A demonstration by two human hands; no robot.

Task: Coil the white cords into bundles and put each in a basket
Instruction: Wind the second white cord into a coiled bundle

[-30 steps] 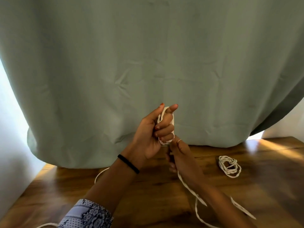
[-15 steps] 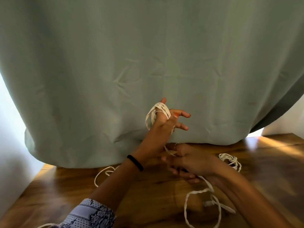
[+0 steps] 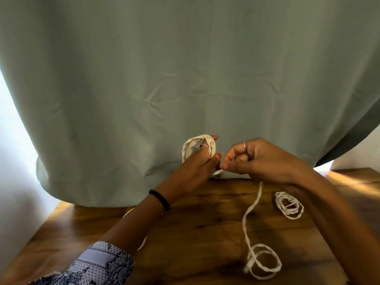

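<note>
My left hand [image 3: 195,165] is raised above the wooden table [image 3: 205,223], with several loops of the white cord [image 3: 197,140] wound around its fingers. My right hand [image 3: 259,159] is close beside it on the right, pinching the same cord between thumb and fingers. The loose tail of the cord [image 3: 249,214] hangs from my right hand and ends in a small loop on the table. A coiled white bundle [image 3: 289,204] lies on the table to the right, partly behind my right forearm. No basket is in view.
A grey-green curtain [image 3: 185,79] hangs just behind the hands and reaches the table. A white wall [image 3: 14,161] stands at the left. Another stretch of white cord [image 3: 127,214] shows under my left forearm.
My right hand has risen from the table to beside my left hand, carrying the cord up. The left hand has turned, and the loops sit wider around its fingers.
</note>
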